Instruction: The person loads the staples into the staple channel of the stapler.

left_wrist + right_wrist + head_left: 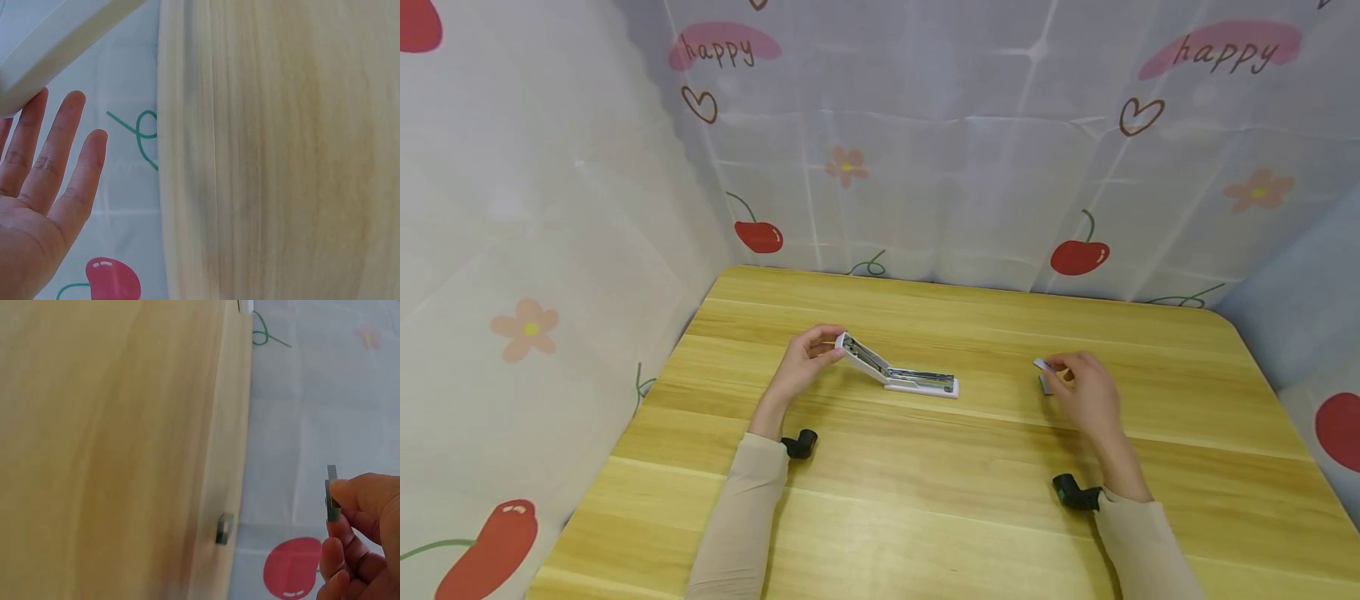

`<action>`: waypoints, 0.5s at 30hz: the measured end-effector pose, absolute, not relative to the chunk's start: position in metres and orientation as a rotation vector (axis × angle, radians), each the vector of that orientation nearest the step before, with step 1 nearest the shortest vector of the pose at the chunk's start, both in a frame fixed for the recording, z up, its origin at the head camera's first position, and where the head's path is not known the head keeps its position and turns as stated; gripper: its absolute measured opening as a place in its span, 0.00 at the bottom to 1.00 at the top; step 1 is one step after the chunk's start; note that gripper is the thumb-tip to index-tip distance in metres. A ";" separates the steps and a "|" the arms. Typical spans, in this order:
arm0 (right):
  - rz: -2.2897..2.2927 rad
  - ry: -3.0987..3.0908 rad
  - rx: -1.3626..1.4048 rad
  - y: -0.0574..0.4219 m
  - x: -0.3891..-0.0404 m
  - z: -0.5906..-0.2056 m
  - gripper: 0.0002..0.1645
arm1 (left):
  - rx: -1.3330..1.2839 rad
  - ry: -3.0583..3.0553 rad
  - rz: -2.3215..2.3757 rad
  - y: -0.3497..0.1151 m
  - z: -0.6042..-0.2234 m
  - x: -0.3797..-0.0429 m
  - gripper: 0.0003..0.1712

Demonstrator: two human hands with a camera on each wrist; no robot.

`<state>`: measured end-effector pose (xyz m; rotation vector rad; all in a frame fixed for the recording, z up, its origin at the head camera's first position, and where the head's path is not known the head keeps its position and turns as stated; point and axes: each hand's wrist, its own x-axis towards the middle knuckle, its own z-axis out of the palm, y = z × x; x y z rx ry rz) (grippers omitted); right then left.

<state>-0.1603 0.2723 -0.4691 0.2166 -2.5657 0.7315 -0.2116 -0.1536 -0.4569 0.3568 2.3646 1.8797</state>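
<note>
A white stapler (925,390) lies spread wide on the table, its metal inside showing and its base flat on the wood. The left hand (802,362) holds the raised end of the stapler's upper arm between thumb and fingers. Seen from the left wrist, several fingers (47,150) extend below the white stapler arm (62,47), and the thumb is out of sight. Off to the right, the right hand (1086,396) pinches a small strip of staples (332,472) between thumb and fingers. Another small staple strip (224,529) rests on the table just below that hand.
The wood-grain table (910,492) has rounded far corners. Printed curtains (925,208) hang behind it and along the left and right sides. Black wrist mounts (801,444) stick out inward from both sleeves.
</note>
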 end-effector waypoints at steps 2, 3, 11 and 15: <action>0.722 -2.557 0.250 0.267 -0.163 -0.467 0.07 | 0.357 2.366 1.878 -0.154 -0.456 -0.211 0.22; 0.722 -2.554 0.269 0.264 -0.165 -0.466 0.07 | 0.354 2.363 1.880 -0.154 -0.456 -0.211 0.22; 0.748 -2.551 0.361 0.242 -0.174 -0.459 0.06 | 0.338 2.342 1.892 -0.153 -0.456 -0.211 0.22; 0.744 -2.581 0.386 0.233 -0.177 -0.458 0.06 | 0.340 2.336 1.896 -0.153 -0.455 -0.211 0.22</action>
